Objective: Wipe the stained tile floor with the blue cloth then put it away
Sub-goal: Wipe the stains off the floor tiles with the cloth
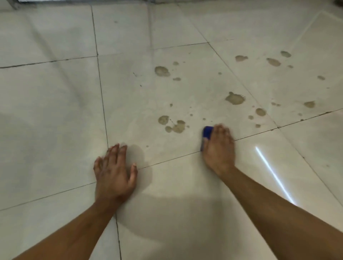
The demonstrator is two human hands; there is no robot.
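Pale glossy floor tiles (55, 104) with dark grout lines fill the view. Several brownish stains (162, 71) are scattered across the middle and right tiles, one cluster (175, 126) just left of my right hand. My right hand (219, 148) presses a small folded blue cloth (207, 132) onto the floor; only the cloth's far left corner shows past my fingers. My left hand (115, 170) lies flat on the tile with fingers spread, holding nothing.
A bright streak of reflected light (274, 174) runs across the tile at the right. A dark edge of a wall or threshold (92, 1) lines the top of the view. More stains (273, 62) sit at the upper right.
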